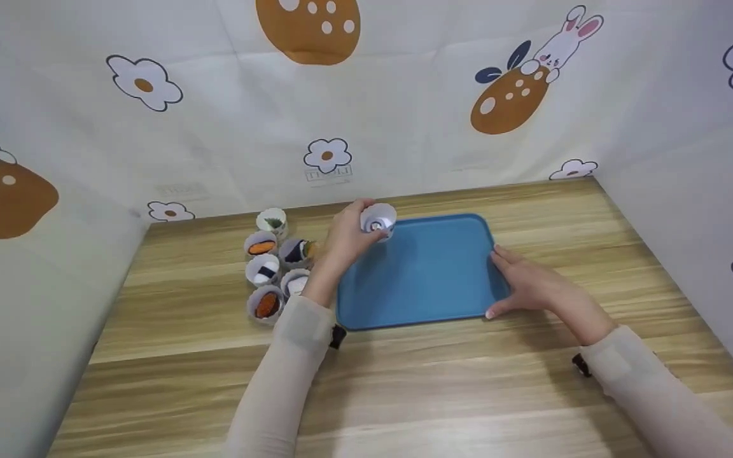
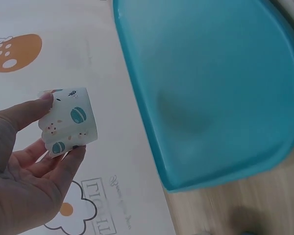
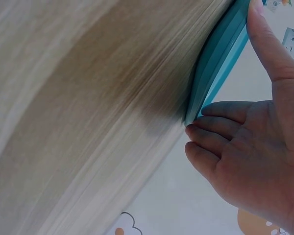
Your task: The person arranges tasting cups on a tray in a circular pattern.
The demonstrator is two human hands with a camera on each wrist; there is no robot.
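My left hand (image 1: 345, 235) pinches a white paper baking cup (image 1: 378, 219) by its side, thumb on one side and fingers on the other, over the back left corner of a blue tray (image 1: 427, 270). A small white piece shows at the bottom of this cup. In the left wrist view the cup (image 2: 68, 122) shows its printed outside, with blue and green oval patterns. At the tray's right end rests my right hand (image 1: 525, 283), its fingers extended along the rim and its thumb at the front right corner. The right wrist view shows fingertips (image 3: 198, 132) right at the rim.
Left of the tray, several paper cups hold sushi-like pieces: one orange (image 1: 261, 247), one white with a dark band (image 1: 266, 272), one with red-orange topping (image 1: 268, 305), one with green leaf (image 1: 273, 222). Patterned cloth (image 1: 214, 146) hangs behind the wooden table (image 1: 417, 394).
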